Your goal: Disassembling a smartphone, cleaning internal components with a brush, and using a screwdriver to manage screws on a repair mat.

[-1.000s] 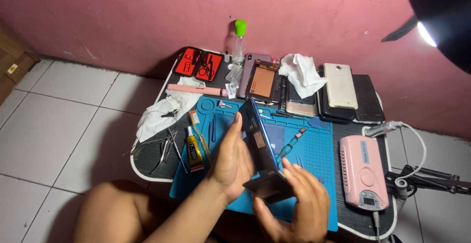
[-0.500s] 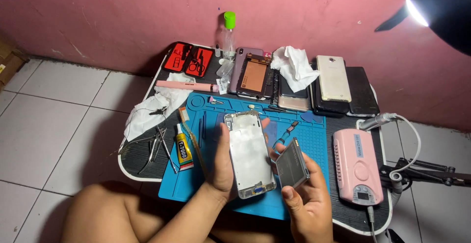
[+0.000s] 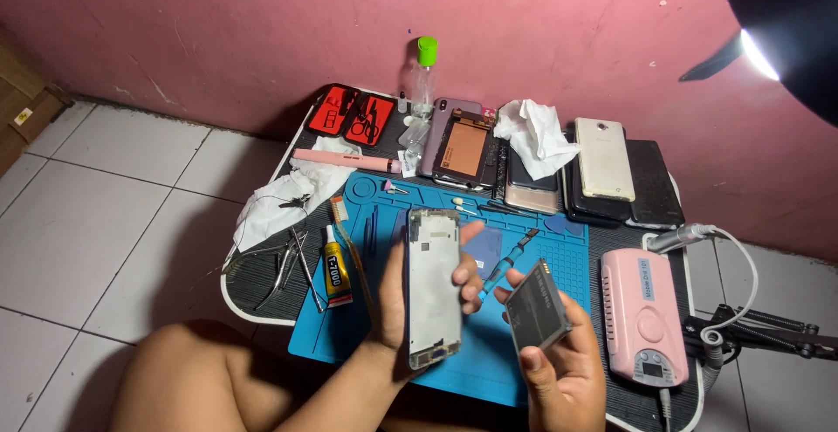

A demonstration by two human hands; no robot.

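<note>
**Opened phone and its battery held over a crowded worktop**

At the far left of the frame lies bare tiled floor [image 3: 105,214], open room beside the dark worktop [image 3: 262,284], whose pale rounded edge runs past white cloths [image 3: 288,196], metal pliers [image 3: 284,266] and a yellow glue tube [image 3: 335,266]. A red tool case [image 3: 358,116] and a clear bottle with a green cap [image 3: 422,78] stand near the pink wall at upper centre. Over the blue mat [image 3: 349,327] at centre, the left hand [image 3: 393,297] holds an opened phone frame [image 3: 434,285] upright, fingers clamped around its long edges, thumb tip on its right side. Just right, apart from the frame, the right hand [image 3: 563,358] grips a dark flat battery [image 3: 537,305], tilted, fingers closed behind it. Behind, a row of phones [image 3: 602,160] and a crumpled tissue [image 3: 539,133] fill the back edge. At right, a pink device [image 3: 642,314] with a white cable lies close to the worktop's right rim; little mat is left bare there.
</note>
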